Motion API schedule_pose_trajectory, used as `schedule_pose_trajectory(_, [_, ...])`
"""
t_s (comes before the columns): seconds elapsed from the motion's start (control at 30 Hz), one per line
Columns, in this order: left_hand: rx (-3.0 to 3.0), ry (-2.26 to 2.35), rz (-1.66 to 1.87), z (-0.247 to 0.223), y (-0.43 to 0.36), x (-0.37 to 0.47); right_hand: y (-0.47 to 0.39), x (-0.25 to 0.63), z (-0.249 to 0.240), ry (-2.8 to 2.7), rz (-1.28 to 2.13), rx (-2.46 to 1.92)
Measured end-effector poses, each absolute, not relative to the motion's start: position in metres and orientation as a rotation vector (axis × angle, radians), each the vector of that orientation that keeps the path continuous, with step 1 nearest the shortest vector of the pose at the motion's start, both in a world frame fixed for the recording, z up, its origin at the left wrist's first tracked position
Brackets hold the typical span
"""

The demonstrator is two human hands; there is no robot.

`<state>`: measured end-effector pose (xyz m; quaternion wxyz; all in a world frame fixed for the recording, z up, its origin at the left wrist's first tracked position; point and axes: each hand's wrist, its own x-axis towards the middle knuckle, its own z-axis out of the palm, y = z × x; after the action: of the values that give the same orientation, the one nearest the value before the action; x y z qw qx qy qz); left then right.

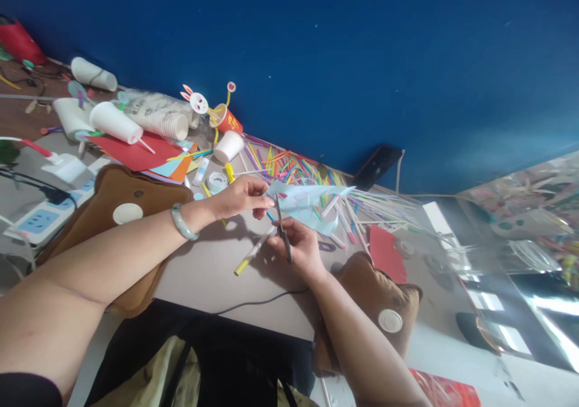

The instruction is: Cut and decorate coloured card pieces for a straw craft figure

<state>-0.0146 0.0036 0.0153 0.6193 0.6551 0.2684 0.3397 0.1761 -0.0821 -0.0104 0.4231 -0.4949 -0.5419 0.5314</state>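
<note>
A sheet of light blue paper (pixel 312 197) with pinkish marks on it is pinched at its left end by my left hand (pixel 248 196), which wears a bangle (pixel 184 221) at the wrist. My right hand (pixel 301 247) grips dark-handled scissors (pixel 284 235), their blades pointing up at the paper's left part, close to my left fingertips. Whether the blades are apart cannot be made out. Below the hands, a marker-like stick with a yellow end (pixel 242 267) lies on the table (pixel 203 280).
Many coloured straws or sticks (pixel 289 169) lie along the blue wall (pixel 316 63). White paper cups (pixel 115 122), a red cup with a rabbit figure (pixel 198 103), a tape roll (pixel 218 181) and coloured paper (pixel 136 151) sit at left. Brown cushions (pixel 371 292) flank my arms. A power strip (pixel 45 214) stands far left.
</note>
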Motion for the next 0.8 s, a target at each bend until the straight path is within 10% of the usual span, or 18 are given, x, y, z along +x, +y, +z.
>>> schedule_pose_trajectory(0.8, [1.512,0.610,0.766,0.0154,0.0067,-0.0155,-0.0823,0.1778,-0.0118,-1.376,1.326,-1.268])
